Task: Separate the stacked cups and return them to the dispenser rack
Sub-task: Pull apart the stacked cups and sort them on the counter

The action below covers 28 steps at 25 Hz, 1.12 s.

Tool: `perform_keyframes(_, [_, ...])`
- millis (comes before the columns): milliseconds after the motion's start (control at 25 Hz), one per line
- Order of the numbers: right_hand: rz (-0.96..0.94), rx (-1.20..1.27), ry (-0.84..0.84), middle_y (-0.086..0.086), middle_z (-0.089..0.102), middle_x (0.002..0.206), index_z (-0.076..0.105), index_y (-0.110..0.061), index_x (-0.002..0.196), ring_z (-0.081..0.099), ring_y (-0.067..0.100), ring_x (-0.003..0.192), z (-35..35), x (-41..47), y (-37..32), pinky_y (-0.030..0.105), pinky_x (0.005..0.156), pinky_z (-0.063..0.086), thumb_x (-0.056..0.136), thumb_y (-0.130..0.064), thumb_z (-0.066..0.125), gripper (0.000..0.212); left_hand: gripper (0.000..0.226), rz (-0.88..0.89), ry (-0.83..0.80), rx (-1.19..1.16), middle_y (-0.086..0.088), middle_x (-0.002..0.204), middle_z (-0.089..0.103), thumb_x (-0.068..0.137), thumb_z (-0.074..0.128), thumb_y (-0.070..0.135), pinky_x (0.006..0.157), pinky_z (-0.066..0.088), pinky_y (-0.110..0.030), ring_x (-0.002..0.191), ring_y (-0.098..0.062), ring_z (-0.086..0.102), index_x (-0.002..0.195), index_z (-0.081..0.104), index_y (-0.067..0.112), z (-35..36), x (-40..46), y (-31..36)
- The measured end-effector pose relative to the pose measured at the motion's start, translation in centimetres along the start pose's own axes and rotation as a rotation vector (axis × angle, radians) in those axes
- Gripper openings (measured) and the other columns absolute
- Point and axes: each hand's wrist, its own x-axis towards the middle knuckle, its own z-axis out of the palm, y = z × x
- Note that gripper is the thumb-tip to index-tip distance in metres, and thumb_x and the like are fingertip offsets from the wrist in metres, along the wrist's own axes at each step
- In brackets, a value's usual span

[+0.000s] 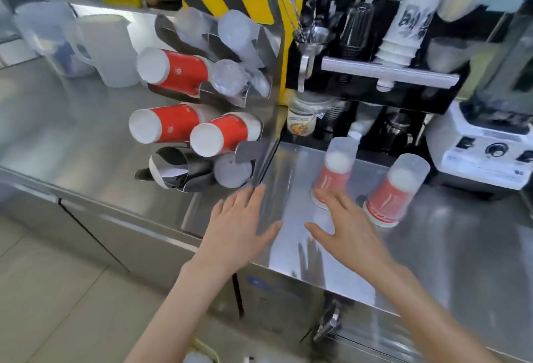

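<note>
1. Two stacked cups sit upside down on the steel desk (432, 247), each a clear plastic cup over a red paper one: the left stack (334, 169) and the right stack (395, 192), near the desk's back edge.
2. The dispenser rack (268, 120) at the left holds red paper cups (173, 71) and clear cups (230, 77) in its slots.
3. The right hand (346, 227) hovers flat, fingers spread, before the left stack, holding nothing.
4. The left hand (239, 227) is likewise spread and empty near the rack.

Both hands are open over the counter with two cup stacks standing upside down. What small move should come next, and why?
Probably the right hand should close around the nearer cup stack. Its fingertips are already at that stack's rim, both hands hold nothing, and a frosted plastic cup sits over the red paper cup there, so nothing is separated yet. The left hand could then pull the plastic cup off.
</note>
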Motion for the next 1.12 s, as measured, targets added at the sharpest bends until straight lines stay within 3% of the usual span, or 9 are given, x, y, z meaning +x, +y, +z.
perform_keyframes(160, [0.008,-0.008,0.012,0.006,0.039,0.136,0.033,-0.016,0.131,0.036,0.025,0.124,-1.9,1.8,5.1,0.030,0.098,0.027,0.085,-0.037,0.052,0.055,0.067,0.029,0.006,-0.040,0.000,0.149,0.025,0.087,0.041,0.048,0.110,0.025,-0.038,0.135,-0.021,0.028,0.141,0.012,0.020,1.9,4.3,4.4])
perform_keyframes(400, [0.013,0.142,-0.015,0.001,0.036,0.141,0.028,-0.019,0.136,0.032,0.018,0.130,-2.7,5.3,11.0,0.026,0.101,0.026,0.084,-0.035,0.054,0.060,0.063,-0.009,0.006,-0.144,-0.002,0.148,0.029,0.088,0.046,0.039,0.107,0.032,-0.042,0.132,-0.022,0.033,0.140,0.018,0.018,5.1,9.7,8.4])
perform_keyframes(600, [0.025,0.212,-0.046,-0.002,0.031,0.145,0.026,-0.021,0.137,0.032,0.015,0.130,-2.7,7.6,13.5,0.020,0.094,0.026,0.081,-0.032,0.055,0.064,0.066,-0.066,0.009,-0.240,-0.005,0.147,0.030,0.086,0.050,0.036,0.107,0.031,-0.044,0.133,-0.023,0.033,0.140,0.018,0.016,6.5,13.0,10.4])
perform_keyframes(760, [0.021,0.308,-0.034,-0.001,0.034,0.143,0.028,-0.018,0.135,0.030,0.010,0.127,-2.7,9.3,14.1,-0.004,0.081,0.009,0.081,-0.025,0.057,0.063,0.069,-0.060,0.010,-0.277,-0.007,0.146,0.030,0.085,0.054,0.035,0.108,0.031,-0.043,0.132,-0.025,0.034,0.140,0.017,0.015,6.5,15.2,11.0])
perform_keyframes(840, [0.029,0.366,-0.036,-0.001,0.034,0.142,0.028,-0.018,0.136,0.029,0.006,0.125,-2.6,10.0,14.0,-0.010,0.079,0.005,0.081,-0.024,0.057,0.062,0.072,-0.064,-0.005,-0.284,-0.007,0.148,0.027,0.085,0.054,0.036,0.108,0.030,-0.042,0.133,-0.024,0.032,0.141,0.014,0.014,6.4,16.1,10.8])
perform_keyframes(1120, [0.170,0.433,-0.089,-0.003,0.022,0.151,0.016,-0.018,0.141,0.024,0.013,0.136,-1.7,12.4,13.6,0.013,0.096,0.018,0.082,-0.024,0.059,0.073,0.080,-0.015,-0.121,-0.298,-0.005,0.153,0.019,0.083,0.056,0.039,0.110,0.028,-0.041,0.137,-0.021,0.026,0.142,0.008,0.013,6.6,19.6,8.9])
